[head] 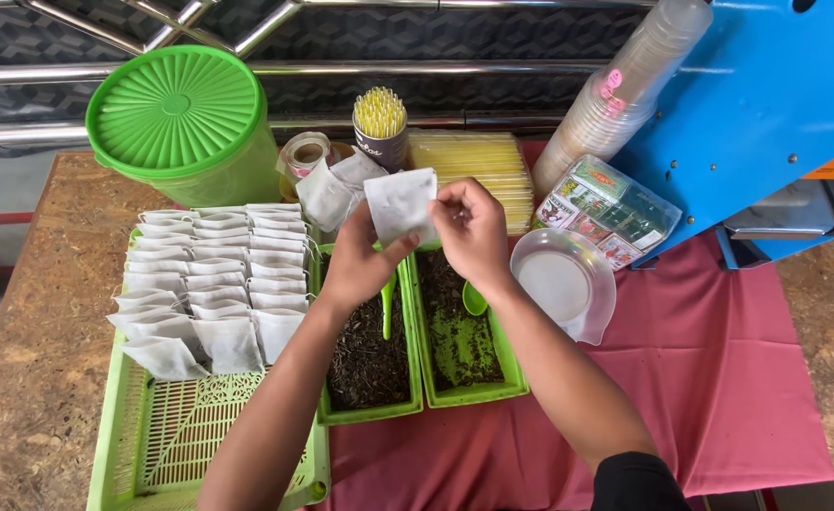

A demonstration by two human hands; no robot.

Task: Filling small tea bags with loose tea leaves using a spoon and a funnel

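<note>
We pinch a small white filter pouch [401, 203] between our left hand [360, 263] and right hand [474, 232], fingertips clamped on its side edges above the tea trays [417, 397]; it looks light, limp and easily torn, best gripped by its rim.

Both forearms are showing bare. The right arm [568, 378] is wearing a black sleeve [637, 483], pushed up past the elbow.
</note>
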